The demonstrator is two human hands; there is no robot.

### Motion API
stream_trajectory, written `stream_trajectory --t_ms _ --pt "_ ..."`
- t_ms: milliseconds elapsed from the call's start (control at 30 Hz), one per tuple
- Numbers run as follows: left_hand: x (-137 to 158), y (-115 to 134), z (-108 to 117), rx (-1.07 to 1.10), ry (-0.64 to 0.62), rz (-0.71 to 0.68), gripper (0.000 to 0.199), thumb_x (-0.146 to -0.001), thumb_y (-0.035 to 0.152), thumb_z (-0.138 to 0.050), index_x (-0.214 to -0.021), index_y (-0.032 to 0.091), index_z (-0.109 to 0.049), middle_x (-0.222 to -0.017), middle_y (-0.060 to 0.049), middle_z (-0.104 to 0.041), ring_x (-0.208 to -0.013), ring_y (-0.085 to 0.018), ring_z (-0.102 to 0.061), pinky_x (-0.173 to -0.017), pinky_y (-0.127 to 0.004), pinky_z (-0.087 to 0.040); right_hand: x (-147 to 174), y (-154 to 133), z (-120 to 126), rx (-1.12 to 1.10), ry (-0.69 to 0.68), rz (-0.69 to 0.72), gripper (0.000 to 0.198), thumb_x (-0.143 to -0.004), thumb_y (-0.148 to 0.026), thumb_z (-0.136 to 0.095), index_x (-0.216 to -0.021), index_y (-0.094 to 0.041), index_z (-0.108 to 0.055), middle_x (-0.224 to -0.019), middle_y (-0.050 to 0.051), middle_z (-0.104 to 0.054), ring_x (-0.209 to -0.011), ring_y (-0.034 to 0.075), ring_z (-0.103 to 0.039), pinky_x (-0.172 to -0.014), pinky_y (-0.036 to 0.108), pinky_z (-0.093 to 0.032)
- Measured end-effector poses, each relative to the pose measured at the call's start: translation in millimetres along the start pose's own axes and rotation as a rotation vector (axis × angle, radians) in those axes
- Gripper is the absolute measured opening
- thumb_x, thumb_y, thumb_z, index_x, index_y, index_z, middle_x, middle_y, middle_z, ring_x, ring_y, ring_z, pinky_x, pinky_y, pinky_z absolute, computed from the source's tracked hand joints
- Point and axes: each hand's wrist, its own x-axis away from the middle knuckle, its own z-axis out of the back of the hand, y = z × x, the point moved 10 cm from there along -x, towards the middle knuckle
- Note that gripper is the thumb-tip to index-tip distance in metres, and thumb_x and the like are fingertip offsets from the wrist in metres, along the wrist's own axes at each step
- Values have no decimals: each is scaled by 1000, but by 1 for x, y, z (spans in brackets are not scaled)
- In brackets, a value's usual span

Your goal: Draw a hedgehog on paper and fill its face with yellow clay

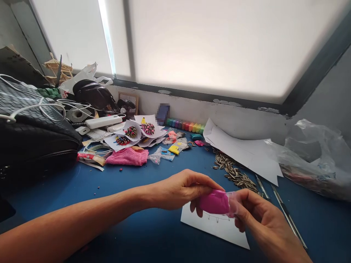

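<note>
Between my hands is a small clear plastic packet of bright pink modelling clay (214,203). My left hand (184,190) pinches its left end, thumb and fingers closed on it. At the other end, the fingers of my right hand (255,212) grip the loose plastic. Beneath the packet a white paper (216,230) with a thin pencil drawing lies on the blue table (142,223); my hands and the packet cover part of the drawing. Behind my right hand is a heap of striped sunflower seeds (236,171).
Two slim metal tools (289,215) lie at the right, near white sheets (241,151) and a clear plastic bag (315,164). Further back are a pink cloth (127,156), a yellow clay packet (175,148), papers bearing seed-covered figures (148,128) and a row of coloured clay (189,126). A black bag (35,135) stands left.
</note>
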Motion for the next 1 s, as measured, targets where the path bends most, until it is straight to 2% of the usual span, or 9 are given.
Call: stream_trajectory --t_ms 167,300,367,433,500,633,767,900,1000 --pt "-1 -5 9 52 70 26 36 -99 30 -45 -127 14 -61 -69 -2 -60 -56 -8 -55 -54 -19 -43 0 -3 8 -17 76 91 29 -75 -52 -70 -74 -25 -61 -59 -3 -58 -56 12 -52 -56 21 -49" --pt "-1 -8 10 64 49 33 38 -97 36 -49 -126 14 -62 -77 -4 -62 -60 -9 -54 -58 -20 -43 -7 2 5 -30 11 116 26 -70 -49 -76 -80 -25 -72 -64 0 -65 -54 13 -56 -52 22 -51" --pt "-1 -9 5 123 0 20 44 -88 31 -63 -130 16 -59 -89 -5 -63 -70 -10 -56 -65 -21 -46 -8 6 4 -43 -2 91 25 -69 -49 -76 -79 -26 -76 -62 0 -65 -54 12 -56 -50 20 -51" --pt "-2 -11 3 149 9 4 61 -76 18 -74 -133 17 -55 -97 -4 -64 -79 -11 -57 -72 -23 -47 -7 6 4 -45 9 78 24 -68 -50 -76 -77 -28 -78 -56 -1 -61 -52 11 -54 -49 19 -50" --pt "-1 -13 8 23 91 -3 68 -72 14 -75 -136 17 -53 -93 -3 -64 -77 -11 -55 -70 -22 -46 -5 3 7 -43 49 88 24 -68 -51 -75 -77 -30 -80 -53 -2 -58 -51 11 -52 -49 19 -50" --pt "1 -9 14 -383 182 -44 70 -77 22 -73 -142 17 -49 -78 0 -63 -64 -10 -49 -62 -22 -42 -4 3 14 37 116 97 31 -67 -49 -76 -92 -32 -81 -56 -1 -61 -50 12 -50 -48 19 -50" --pt "2 -5 11 -502 141 -71 59 -84 27 -66 -139 16 -51 -76 0 -64 -60 -9 -51 -59 -19 -43 -9 6 10 95 48 105 40 -67 -48 -77 -103 -32 -79 -55 -1 -62 -48 12 -52 -45 21 -50" --pt "1 -7 5 -358 61 -89 37 -88 20 -53 -124 16 -61 -76 0 -61 -58 -8 -55 -54 -16 -47 -10 8 10 77 32 109 41 -67 -48 -77 -106 -32 -78 -53 -1 -61 -49 13 -54 -46 21 -52" --pt "1 -8 4 -282 44 -97 34 -88 16 -51 -119 16 -64 -77 0 -61 -59 -7 -58 -56 -16 -50 -8 8 7 58 14 102 42 -66 -48 -78 -105 -32 -79 -60 0 -67 -50 13 -55 -47 22 -52"
